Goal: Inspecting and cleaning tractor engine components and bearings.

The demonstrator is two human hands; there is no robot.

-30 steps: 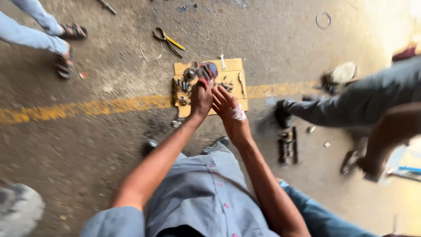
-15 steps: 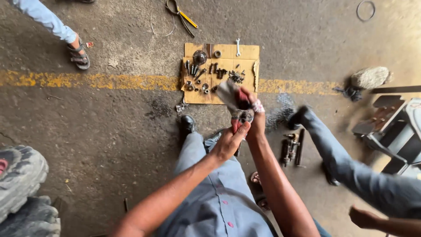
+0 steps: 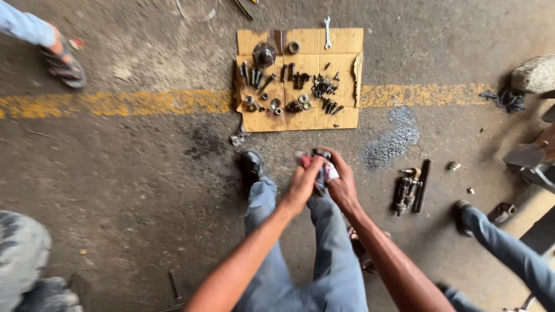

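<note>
While a small dark part [image 3: 319, 156] is clasped with a rag [image 3: 329, 171] between the left hand [image 3: 303, 180] and right hand [image 3: 342, 185], wiping appears to be the step in hand.

Next, a firm grip and turning of the part seem called for; beyond lies cardboard [image 3: 347, 43] strewn with bolts [image 3: 325, 88] on oil-stained concrete [image 3: 144, 167] crossed by a yellow line [image 3: 115, 103].

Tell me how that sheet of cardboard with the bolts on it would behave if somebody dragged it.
The cardboard sheet looks thin and creased, so it would probably flex rather than slide flat. The loose bolts and washers on it would likely roll or scatter.
</note>
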